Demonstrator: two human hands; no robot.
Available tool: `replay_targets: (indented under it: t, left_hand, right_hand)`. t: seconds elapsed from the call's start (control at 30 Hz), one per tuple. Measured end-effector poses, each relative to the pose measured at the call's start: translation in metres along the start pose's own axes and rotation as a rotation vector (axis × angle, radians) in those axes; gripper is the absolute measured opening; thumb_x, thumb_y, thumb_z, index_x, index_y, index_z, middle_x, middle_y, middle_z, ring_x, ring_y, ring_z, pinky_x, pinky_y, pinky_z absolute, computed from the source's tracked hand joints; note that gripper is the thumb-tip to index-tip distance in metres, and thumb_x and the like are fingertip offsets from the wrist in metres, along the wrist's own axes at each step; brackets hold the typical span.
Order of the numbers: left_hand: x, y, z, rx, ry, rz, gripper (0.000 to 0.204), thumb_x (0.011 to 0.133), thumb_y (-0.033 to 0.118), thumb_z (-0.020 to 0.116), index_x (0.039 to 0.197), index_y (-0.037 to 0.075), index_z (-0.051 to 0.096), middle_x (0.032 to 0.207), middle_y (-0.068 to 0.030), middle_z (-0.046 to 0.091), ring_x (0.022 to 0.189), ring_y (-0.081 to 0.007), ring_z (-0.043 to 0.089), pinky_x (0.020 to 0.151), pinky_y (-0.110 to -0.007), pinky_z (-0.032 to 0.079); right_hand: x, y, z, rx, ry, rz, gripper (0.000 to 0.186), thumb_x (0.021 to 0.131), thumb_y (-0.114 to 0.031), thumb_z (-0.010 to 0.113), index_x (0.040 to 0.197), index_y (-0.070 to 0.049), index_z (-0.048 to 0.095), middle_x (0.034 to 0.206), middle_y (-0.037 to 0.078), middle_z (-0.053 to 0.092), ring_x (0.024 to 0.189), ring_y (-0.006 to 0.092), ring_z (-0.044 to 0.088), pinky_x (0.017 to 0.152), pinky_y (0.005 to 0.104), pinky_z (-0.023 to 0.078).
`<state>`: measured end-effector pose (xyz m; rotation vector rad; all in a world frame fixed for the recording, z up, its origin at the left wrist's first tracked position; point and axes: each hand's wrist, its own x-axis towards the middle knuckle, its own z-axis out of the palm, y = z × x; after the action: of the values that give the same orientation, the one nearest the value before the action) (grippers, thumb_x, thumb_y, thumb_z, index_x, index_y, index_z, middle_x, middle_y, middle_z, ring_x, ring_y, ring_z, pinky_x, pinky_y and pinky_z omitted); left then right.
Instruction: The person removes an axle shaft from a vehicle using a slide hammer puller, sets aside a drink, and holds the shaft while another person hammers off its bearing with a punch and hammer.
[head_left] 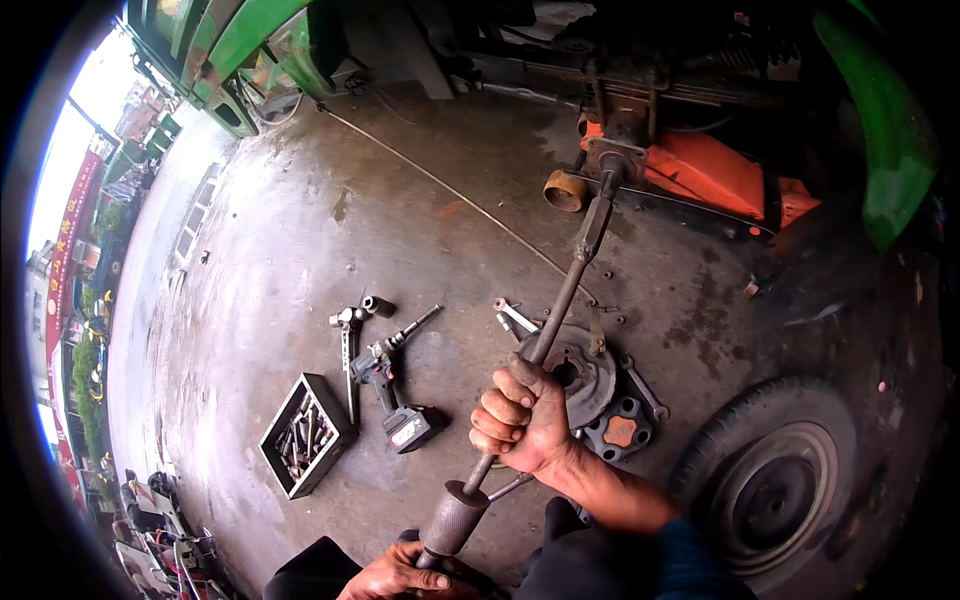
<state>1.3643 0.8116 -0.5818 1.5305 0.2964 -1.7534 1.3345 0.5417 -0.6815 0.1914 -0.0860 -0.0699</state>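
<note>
Orange floor jack [705,175], green panel [880,120], brownish cross-hatched cylinder [458,518], dark grey tyre [718,437], blue sleeve [700,562]

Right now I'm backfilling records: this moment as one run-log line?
right hand: closed around rod; left hand: on near end, beside knurled weight; far end: at flange; floor: drill, parts tray

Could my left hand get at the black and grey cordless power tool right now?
Probably, if freed: the left hand holds the lower end of the long grey metal rod, but nothing visible blocks its way to the power tool.
</note>
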Motion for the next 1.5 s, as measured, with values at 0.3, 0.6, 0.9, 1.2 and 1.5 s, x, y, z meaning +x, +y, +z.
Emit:
replay_targets:
  t: [0.3,0.6,0.9,1.2,1.5]
  left_hand:
    - [-0.005,-0.002,0.035,0.522,0.457,0.159,0.016,0.083,0.014,0.07,0.092,0.001,0.066,0.079,-0.0032,0.067,0.075,-0.009,0.061,0.069,-0.026,0.05]
    - [0.001,-0.01,0.014,-0.109,-0.045,0.045,0.023,0.077,0.009,0.072,0.097,-0.002,0.065,0.074,-0.0055,0.065,0.066,-0.0153,0.061,0.061,-0.029,0.049]
    - [0.004,-0.02,0.027,0.533,0.572,0.242,0.02,0.081,0.006,0.07,0.098,-0.002,0.065,0.082,-0.0057,0.067,0.072,-0.0122,0.062,0.063,-0.026,0.048]
    - [0.011,0.006,-0.008,-0.022,-0.295,-0.126,0.022,0.082,0.012,0.07,0.1,0.0,0.066,0.077,-0.0016,0.063,0.065,-0.0086,0.056,0.056,-0.025,0.045]
    - [0.016,-0.01,0.032,0.509,0.405,0.127,0.042,0.079,0.012,0.073,0.114,-0.002,0.054,0.096,-0.0092,0.065,0.093,-0.0179,0.061,0.081,-0.032,0.049]
  right_hand:
    - [-0.007,0.014,0.066,-0.304,0.653,-0.093,0.027,0.087,-0.039,0.062,0.081,-0.014,0.053,0.066,0.0,0.049,0.063,0.011,0.047,0.061,0.0273,0.039]
    - [-0.005,0.0,0.002,0.098,-0.113,0.095,0.045,0.091,-0.039,0.047,0.055,-0.016,0.034,0.046,-0.004,0.023,0.044,0.0116,0.025,0.046,0.0274,0.027]
    - [0.01,0.005,0.052,-0.263,0.63,-0.256,0.037,0.089,-0.043,0.056,0.069,-0.014,0.043,0.057,-0.003,0.037,0.052,0.0105,0.038,0.052,0.0264,0.034]
    - [0.012,-0.022,0.007,0.008,-0.044,-0.068,0.048,0.092,-0.049,0.046,0.057,-0.018,0.034,0.047,-0.005,0.023,0.041,0.0099,0.029,0.04,0.0256,0.025]
    - [0.033,-0.1,0.049,-0.399,0.341,-0.565,0.042,0.087,-0.054,0.054,0.097,-0.014,0.054,0.077,0.003,0.053,0.063,0.0147,0.055,0.05,0.0265,0.042]
